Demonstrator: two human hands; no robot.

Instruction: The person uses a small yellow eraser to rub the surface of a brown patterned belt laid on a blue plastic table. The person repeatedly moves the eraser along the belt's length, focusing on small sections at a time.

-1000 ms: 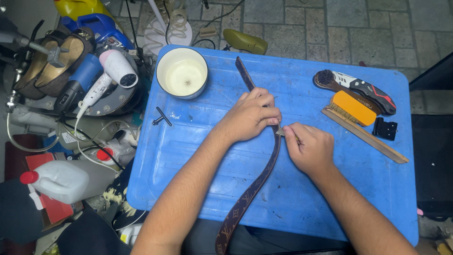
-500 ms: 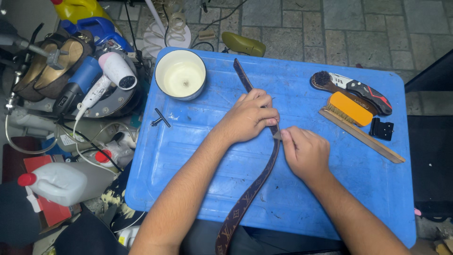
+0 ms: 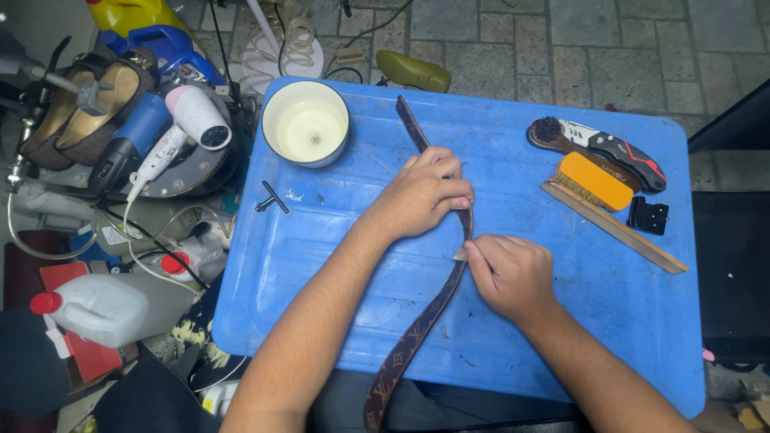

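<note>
A long brown patterned belt [image 3: 417, 329] lies lengthwise across the blue plastic table top [image 3: 337, 265], its far end near the bowl. My left hand [image 3: 425, 192] presses down on the belt near its upper part, fingers curled over it. Just below, my right hand [image 3: 509, 273] pinches the belt's edge between thumb and fingers, with a small pale piece showing at the fingertips; what that piece is I cannot tell.
A white bowl [image 3: 305, 123] of pale liquid stands at the table's far left. At the right lie a brush [image 3: 597, 180], a utility knife [image 3: 613, 148], a wooden strip [image 3: 634, 236] and a black clip [image 3: 648, 215]. A small black key [image 3: 271, 198]. Hairdryer [image 3: 188, 124] and bottles clutter the left.
My right hand has slid a little down and left along the belt, closer to my left hand. The left hand holds its place.
</note>
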